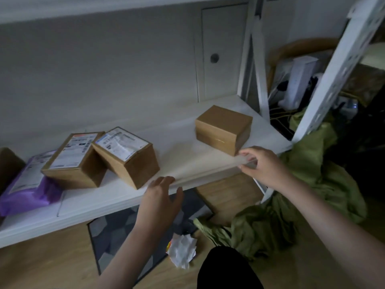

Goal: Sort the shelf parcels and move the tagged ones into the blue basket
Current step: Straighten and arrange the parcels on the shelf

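Note:
Several parcels lie on the white shelf [116,197]. A plain brown box [223,128] without a label stands at the right. Two labelled brown boxes [127,157] [70,161] lean together in the middle, and a purple mailer bag [31,184] with a label lies at the left. My right hand [262,165] is at the shelf's front edge beside the plain box's near corner, pinching the end of a pale, blurred flat thing [208,167] that I cannot identify. My left hand [162,197] reaches to its other end with straight fingers. No blue basket is in view.
Green cloth [302,195] is heaped on the floor at the right. Crumpled white paper [183,251] lies on the wood floor by a grey patterned mat [116,230]. A white perforated shelf post [341,63] stands at the right, with cluttered items behind it.

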